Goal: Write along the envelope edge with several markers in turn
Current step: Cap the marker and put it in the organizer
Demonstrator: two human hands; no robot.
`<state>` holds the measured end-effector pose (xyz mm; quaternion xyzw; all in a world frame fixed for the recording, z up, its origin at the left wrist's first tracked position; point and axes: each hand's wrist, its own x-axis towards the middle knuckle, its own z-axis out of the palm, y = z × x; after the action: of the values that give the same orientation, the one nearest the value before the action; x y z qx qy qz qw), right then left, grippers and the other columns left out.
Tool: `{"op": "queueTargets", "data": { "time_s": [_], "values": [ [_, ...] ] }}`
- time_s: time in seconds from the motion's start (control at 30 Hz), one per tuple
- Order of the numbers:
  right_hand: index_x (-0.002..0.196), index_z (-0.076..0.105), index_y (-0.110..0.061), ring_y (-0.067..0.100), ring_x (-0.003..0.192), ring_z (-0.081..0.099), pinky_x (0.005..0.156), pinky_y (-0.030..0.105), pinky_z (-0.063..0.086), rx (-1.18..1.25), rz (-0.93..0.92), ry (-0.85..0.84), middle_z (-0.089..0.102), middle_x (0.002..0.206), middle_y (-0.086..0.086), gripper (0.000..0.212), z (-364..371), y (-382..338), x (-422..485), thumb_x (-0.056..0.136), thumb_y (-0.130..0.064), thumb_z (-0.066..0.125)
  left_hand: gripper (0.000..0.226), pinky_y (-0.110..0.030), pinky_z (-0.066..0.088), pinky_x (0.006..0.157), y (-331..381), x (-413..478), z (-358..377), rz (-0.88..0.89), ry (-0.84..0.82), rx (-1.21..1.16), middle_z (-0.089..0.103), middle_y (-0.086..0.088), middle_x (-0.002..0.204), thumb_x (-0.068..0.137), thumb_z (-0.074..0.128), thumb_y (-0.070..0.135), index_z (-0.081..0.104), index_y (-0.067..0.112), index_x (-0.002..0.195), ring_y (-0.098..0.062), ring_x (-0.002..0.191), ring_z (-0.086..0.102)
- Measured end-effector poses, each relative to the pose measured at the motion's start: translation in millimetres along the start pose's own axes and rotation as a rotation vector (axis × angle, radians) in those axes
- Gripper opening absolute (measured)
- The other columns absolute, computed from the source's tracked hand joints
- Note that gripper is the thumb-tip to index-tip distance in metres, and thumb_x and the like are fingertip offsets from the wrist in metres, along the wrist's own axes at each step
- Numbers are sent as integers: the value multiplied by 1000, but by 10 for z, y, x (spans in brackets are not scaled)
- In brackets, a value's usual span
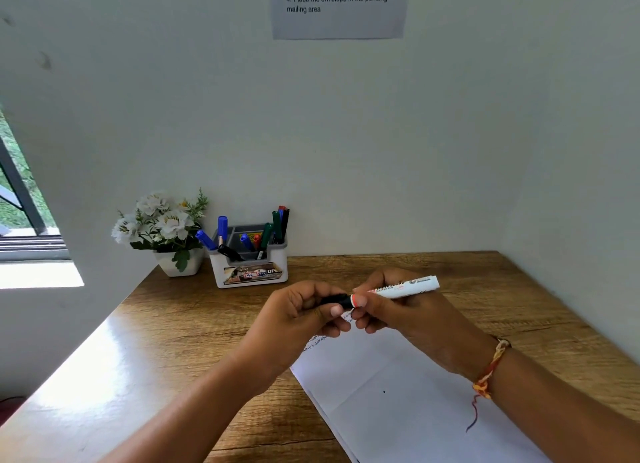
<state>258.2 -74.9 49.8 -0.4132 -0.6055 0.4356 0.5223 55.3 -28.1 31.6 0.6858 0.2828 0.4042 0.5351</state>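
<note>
Both your hands grip one marker (398,288) above the envelope (398,393): left hand (301,315) pinches the cap (334,300), right hand (398,310) clamps the barrel, to work the cap.

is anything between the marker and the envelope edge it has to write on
Only the hands themselves. The marker is held above the envelope, the left hand gripping its black cap and the right hand its barrel. The cap seems on.
</note>
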Motion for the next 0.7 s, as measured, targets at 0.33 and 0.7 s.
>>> {"op": "queueTargets", "data": {
  "time_s": [0.33,0.7],
  "values": [
    [106,71,-32,-1,92,70,77,18,54,-328,-93,61,76,97,-19,14,89,55,70,96,-23,68,18,-28,59,81,-119,9,61,21,20,60,78,1,102,96,60,16,61,12,113,-15,99,73],
    [103,80,-25,8,74,70,74,23,58,-863,-242,266,76,83,-9,17,185,-597,836,96,-34,67,26,-18,53,80,-272,148,-434,79,501,433,69,15,99,90,71,32,59,31,113,5,93,64]
  ]
}}
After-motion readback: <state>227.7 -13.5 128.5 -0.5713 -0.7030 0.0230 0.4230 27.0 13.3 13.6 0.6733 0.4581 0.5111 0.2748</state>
